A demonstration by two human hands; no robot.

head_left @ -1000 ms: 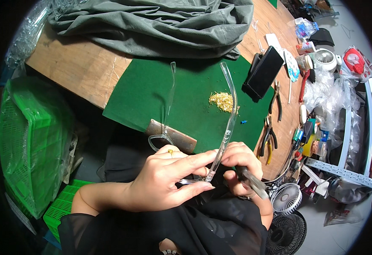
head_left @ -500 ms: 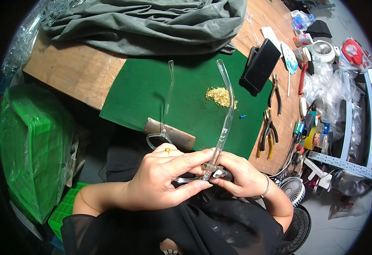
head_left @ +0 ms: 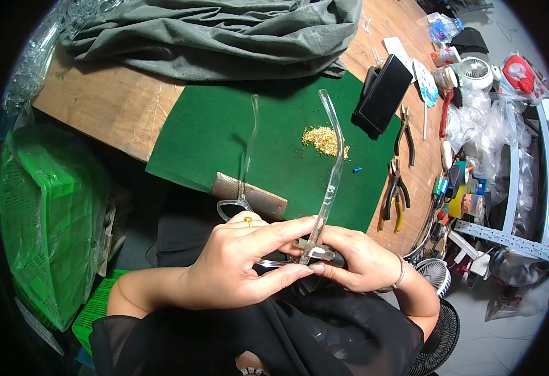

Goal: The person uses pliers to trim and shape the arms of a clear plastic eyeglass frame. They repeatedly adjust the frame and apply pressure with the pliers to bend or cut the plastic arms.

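Note:
My left hand (head_left: 243, 260) is closed round the front of a clear plastic eyeglasses frame (head_left: 329, 182), held over my lap at the bench edge. One temple rises between my hands; the other temple (head_left: 249, 144) stands further left above the mat. My right hand (head_left: 356, 257) is closed round a small dark and metal tool (head_left: 321, 253), its head against the hinge end of the near temple. Most of that tool is hidden by my fingers, so its exact kind does not show. Small gold-coloured parts (head_left: 321, 140) lie heaped on the green mat (head_left: 193, 138), behind the near temple.
A brown metal-looking block (head_left: 255, 197) sits on the mat's front edge. Two pairs of pliers (head_left: 395, 194) and a black phone-like device (head_left: 384, 94) lie to the right. Grey cloth (head_left: 224, 44) covers the back. Green crates (head_left: 55, 219) stand left, fans (head_left: 434, 276) right.
The glasses have tilted very slightly, their temple tips shifting a little. My right hand and the tool have turned slightly at the hinge. Both grips stay the same.

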